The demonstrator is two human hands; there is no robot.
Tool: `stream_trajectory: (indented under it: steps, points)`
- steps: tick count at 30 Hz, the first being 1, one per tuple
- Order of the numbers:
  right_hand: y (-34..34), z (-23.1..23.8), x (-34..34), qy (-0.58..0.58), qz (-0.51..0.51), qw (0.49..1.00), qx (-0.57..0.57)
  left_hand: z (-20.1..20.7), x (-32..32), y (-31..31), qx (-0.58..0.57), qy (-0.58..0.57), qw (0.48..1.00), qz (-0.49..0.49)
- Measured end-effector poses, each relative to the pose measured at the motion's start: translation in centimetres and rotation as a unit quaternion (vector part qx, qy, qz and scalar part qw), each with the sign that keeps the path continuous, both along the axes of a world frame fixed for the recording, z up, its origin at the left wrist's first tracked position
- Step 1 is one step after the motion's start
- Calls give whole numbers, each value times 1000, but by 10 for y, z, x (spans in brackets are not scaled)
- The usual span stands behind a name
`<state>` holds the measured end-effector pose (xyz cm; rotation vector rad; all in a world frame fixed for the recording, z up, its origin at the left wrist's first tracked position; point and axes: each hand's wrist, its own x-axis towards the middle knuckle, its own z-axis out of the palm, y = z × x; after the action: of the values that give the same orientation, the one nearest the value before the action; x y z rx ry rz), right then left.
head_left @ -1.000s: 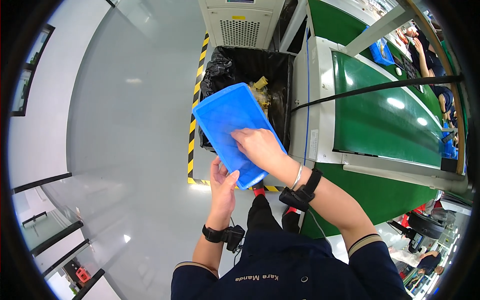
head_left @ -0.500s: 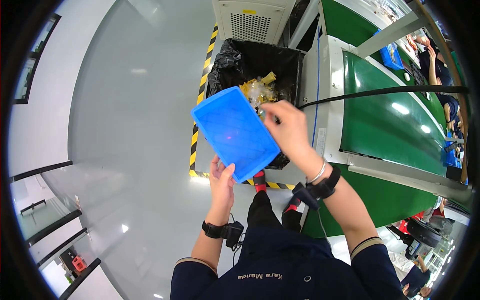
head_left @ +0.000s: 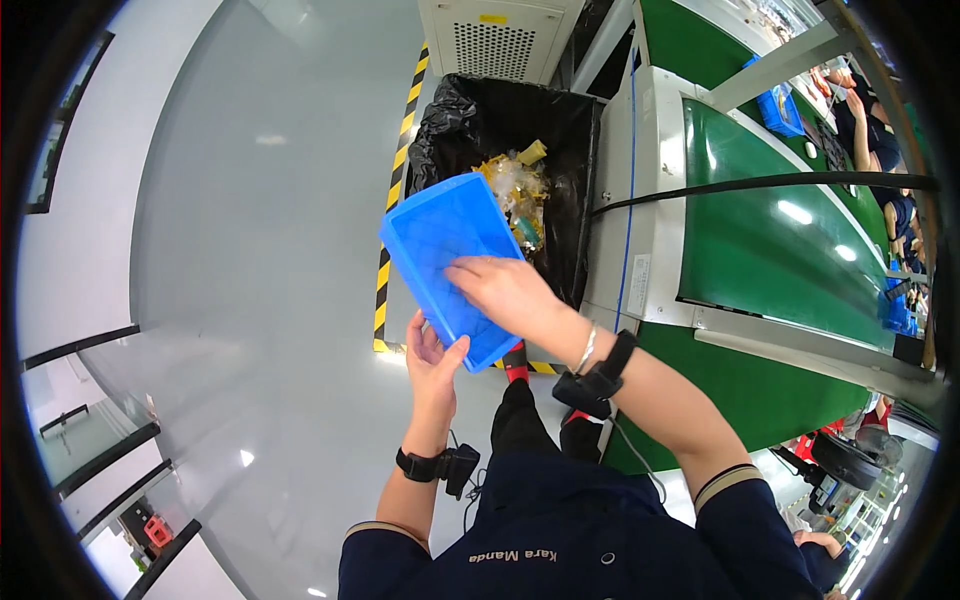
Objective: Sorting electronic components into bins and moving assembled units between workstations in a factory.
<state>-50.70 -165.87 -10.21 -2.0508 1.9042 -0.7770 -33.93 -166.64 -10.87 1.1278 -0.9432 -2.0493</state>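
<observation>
A shallow blue plastic bin [head_left: 440, 228] is held up in front of me, tilted, over the near left part of a waste bin. My left hand [head_left: 434, 362] grips its near end, thumb on the rim and fingers beneath. My right hand [head_left: 508, 294] reaches inside the blue bin, over its floor. Its fingers are bent and pressed together; whatever they may hold is too small or hidden to see. Behind the blue bin, the waste bin is lined with a black bag [head_left: 445, 125] and contains yellow and clear scraps [head_left: 519, 182].
A grey cabinet with a perforated panel [head_left: 495, 50] stands beyond the waste bin. To my right runs a workbench with a green surface [head_left: 770, 215], crossed by a black cable [head_left: 760, 186]. Yellow-black floor tape [head_left: 383, 290] borders the waste bin. Other people sit at the far right.
My right hand has moved left, from above the waste bin into the blue bin. The left hand keeps its grip, and the blue bin has tilted slightly.
</observation>
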Motion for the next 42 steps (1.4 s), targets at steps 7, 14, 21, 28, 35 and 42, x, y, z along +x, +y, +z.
stream_trajectory:
  steps: [7, 14, 21, 28, 35, 42]
  points:
    - [7, -10, 5, 44, -13, 998, 37, 11, 2, 10, -13, 6, 1000, -23]
    - [7, 6, -24, -134, -220, 962, -89, 1, 20, 7, 34, -20, 999, 29]
    - [42, -81, -103, -268, -351, 892, 101, 11, 32, -6, -71, 1, 997, 33]
    - [79, -103, -91, -299, -321, 866, 240, -8, 9, -33, -242, -27, 970, -23]
    - [60, 35, -28, -109, -105, 988, -14, 8, -37, -48, -246, 5, 964, -106]
    - [58, 3, -14, 17, -58, 997, 47, -3, -51, -42, -232, 54, 966, -97]
